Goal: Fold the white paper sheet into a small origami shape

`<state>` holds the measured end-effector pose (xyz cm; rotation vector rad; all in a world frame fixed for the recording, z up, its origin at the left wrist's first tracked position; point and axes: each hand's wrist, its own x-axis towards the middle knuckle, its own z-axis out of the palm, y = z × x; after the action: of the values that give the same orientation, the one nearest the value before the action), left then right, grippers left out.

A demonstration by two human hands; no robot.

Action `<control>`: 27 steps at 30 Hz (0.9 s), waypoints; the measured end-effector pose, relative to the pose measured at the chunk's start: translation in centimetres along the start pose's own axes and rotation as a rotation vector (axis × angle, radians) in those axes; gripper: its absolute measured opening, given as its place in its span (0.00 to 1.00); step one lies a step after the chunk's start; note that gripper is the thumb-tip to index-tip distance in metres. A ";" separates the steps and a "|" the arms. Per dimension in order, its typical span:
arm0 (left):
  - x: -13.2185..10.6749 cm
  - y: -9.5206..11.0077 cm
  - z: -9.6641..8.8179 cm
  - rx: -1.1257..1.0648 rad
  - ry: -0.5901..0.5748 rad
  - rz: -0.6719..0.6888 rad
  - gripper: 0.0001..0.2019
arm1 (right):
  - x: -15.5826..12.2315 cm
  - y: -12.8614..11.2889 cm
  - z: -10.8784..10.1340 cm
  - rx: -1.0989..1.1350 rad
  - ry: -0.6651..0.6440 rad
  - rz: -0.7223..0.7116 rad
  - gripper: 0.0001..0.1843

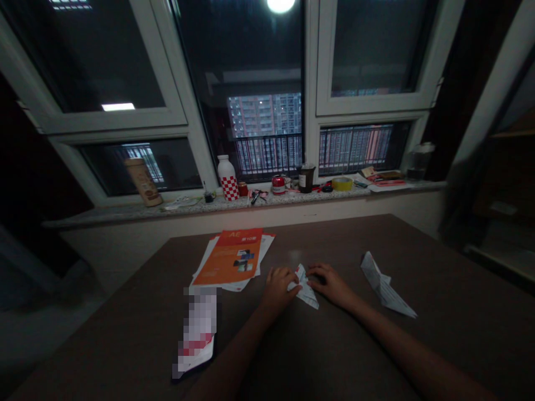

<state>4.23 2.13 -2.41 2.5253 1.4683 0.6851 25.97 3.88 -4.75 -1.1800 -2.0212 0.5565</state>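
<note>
A small piece of white printed paper, folded into a pointed shape (307, 294), lies on the brown table in front of me. My left hand (279, 287) is closed on its left side, the thumb pressing on top and the fingers curled behind. On the other side, my right hand (330, 283) has its thumb and index finger apart, with their tips at the paper's right edge. Whether those tips touch it I cannot tell. Farther right on the table lies a larger folded paper piece (382, 287), long and pointed, with a raised middle.
An orange booklet (229, 259) lies on white sheets at the table's back left. Nearer me is a phone-like object (198, 334), its face pixelated. Along the windowsill stand a checkered bottle (228, 178), a tan tumbler (143, 182), a dark cup (306, 178) and yellow tape (341, 184).
</note>
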 end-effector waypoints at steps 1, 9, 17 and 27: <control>0.0 0.0 0.0 -0.007 -0.004 0.000 0.09 | 0.0 0.0 0.0 0.012 0.003 -0.001 0.14; 0.0 0.1 -0.3 0.012 -0.064 -0.027 0.12 | 0.3 0.6 -0.2 0.152 0.089 0.025 0.10; -0.1 0.2 -0.3 -0.006 -0.072 -0.047 0.12 | 0.2 1.0 0.1 0.107 0.066 0.006 0.07; -0.1 0.4 -0.4 -0.015 -0.106 -0.088 0.11 | -0.2 -0.1 -0.4 -0.053 0.009 0.006 0.07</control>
<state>4.31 1.80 -1.98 2.4291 1.5216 0.5385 26.24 3.63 -4.51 -1.2178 -2.0365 0.5026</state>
